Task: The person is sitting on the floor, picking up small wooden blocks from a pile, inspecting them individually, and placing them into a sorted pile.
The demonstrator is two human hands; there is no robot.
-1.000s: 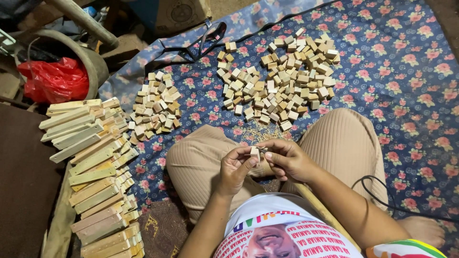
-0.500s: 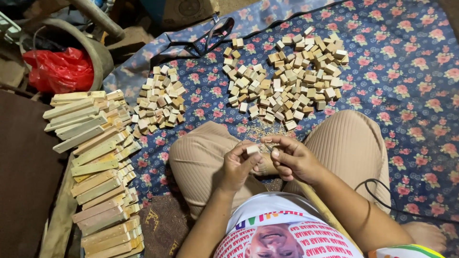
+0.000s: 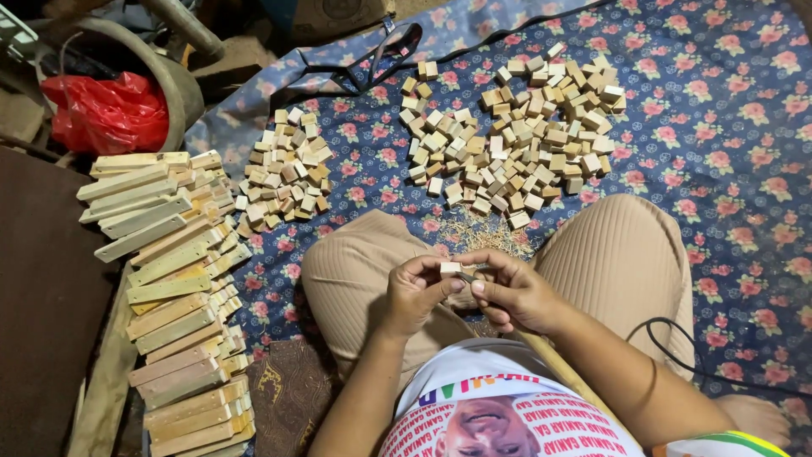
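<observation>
Item, nearest the camera: a person seated cross-legged, knees in ribbed beige trousers, torso in a printed white shirt. Left hand [image 3: 414, 296]: fingers curled together, thumb and forefinger tips clamped on the left end of a small pale wooden block [image 3: 450, 269]. Right hand [image 3: 512, 292]: fingers bent inward, fingertips [image 3: 479, 288] closed against the block's right side and underside; whether this hand also grips a tool cannot be told. The block sits level between the two hands, above the lap, touched by both, its top face showing just above the thumbs. A long pale wooden stick [image 3: 562, 368] runs under the right forearm toward the shirt. A black cable [image 3: 668, 338] loops beside the right knee. Item, just beyond the hands: a scatter of wood shavings [image 3: 478, 233] on a blue floral cloth [image 3: 727, 144], which is spread over the floor, between the knees. Item, to the left: a long row of stacked wooden slats [image 3: 169, 296], lying flat, running from near to far along the cloth's edge. Item, farther: a small heap of cut blocks [image 3: 283, 169] left of centre, and a large heap of cut blocks [image 3: 516, 127] right of centre, well apart from each other, both on the cloth. Item, farthest left: a red plastic bag [image 3: 106, 110] lying against a grey curved tyre-like rim [image 3: 173, 76].
</observation>
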